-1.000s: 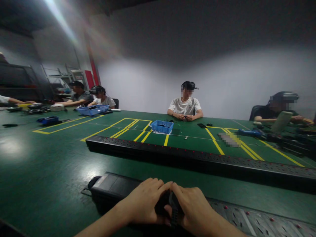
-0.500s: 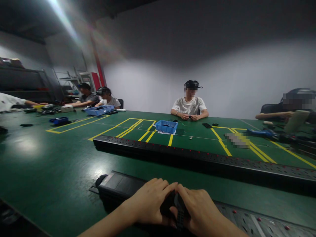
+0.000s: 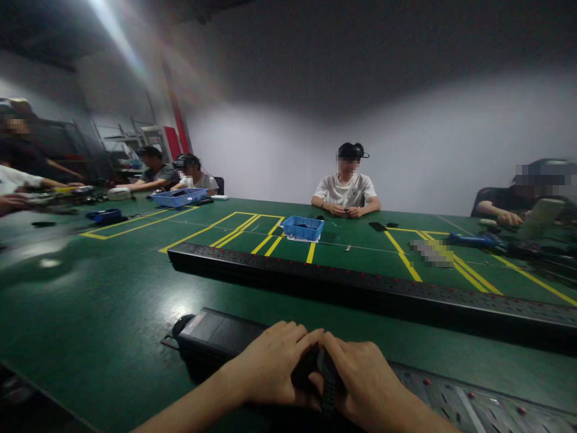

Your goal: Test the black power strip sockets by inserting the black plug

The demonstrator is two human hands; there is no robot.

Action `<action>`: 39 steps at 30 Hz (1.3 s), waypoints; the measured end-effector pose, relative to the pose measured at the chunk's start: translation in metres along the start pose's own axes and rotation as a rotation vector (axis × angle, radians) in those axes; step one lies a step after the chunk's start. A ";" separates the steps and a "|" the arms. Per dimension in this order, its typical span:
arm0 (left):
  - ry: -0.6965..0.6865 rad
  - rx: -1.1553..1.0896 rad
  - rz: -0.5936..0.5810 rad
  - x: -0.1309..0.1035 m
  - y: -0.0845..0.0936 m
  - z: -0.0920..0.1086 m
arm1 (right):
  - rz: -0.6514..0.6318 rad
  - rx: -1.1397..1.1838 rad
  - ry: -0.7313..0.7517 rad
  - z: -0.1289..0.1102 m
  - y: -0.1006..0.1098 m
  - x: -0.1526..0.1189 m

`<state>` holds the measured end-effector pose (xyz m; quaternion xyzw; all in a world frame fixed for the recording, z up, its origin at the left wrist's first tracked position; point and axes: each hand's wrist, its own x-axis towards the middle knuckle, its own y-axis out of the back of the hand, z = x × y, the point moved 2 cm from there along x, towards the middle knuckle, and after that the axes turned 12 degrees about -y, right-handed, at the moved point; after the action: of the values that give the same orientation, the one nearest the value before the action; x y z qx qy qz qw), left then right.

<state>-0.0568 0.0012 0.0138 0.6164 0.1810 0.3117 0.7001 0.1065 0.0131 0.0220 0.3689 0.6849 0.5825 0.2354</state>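
My left hand [image 3: 274,364] and my right hand [image 3: 367,376] meet at the fingertips at the bottom centre. Between them both grip a dark ribbed part [image 3: 328,382]; its lower end lies in shadow. Beneath and behind my hands runs a long black device [image 3: 220,331] with a rounded left end. To the right of my right hand, a perforated metal strip with red dots [image 3: 469,394] continues along the table's near side.
A long black bar [image 3: 270,270] crosses the green table [image 3: 112,288] beyond my hands. Behind it sit a blue bin [image 3: 303,228] and yellow tape lines. Another blue tray [image 3: 179,197] is at the left. Several people sit around the table.
My hands keep their grip almost unmoved. At the far left another person has come into view. The view has shifted slightly, and the right-hand person's hand has moved left.
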 end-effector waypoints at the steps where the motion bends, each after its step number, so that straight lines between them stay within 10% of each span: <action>1: 0.001 0.000 -0.002 0.000 0.000 0.000 | -0.003 0.000 0.000 0.000 0.000 0.000; 39: 0.006 -0.018 -0.012 0.001 0.002 0.001 | 0.006 -0.010 0.019 0.003 -0.004 0.001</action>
<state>-0.0555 0.0014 0.0163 0.6080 0.1842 0.3111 0.7069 0.1076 0.0153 0.0178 0.3643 0.6829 0.5902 0.2291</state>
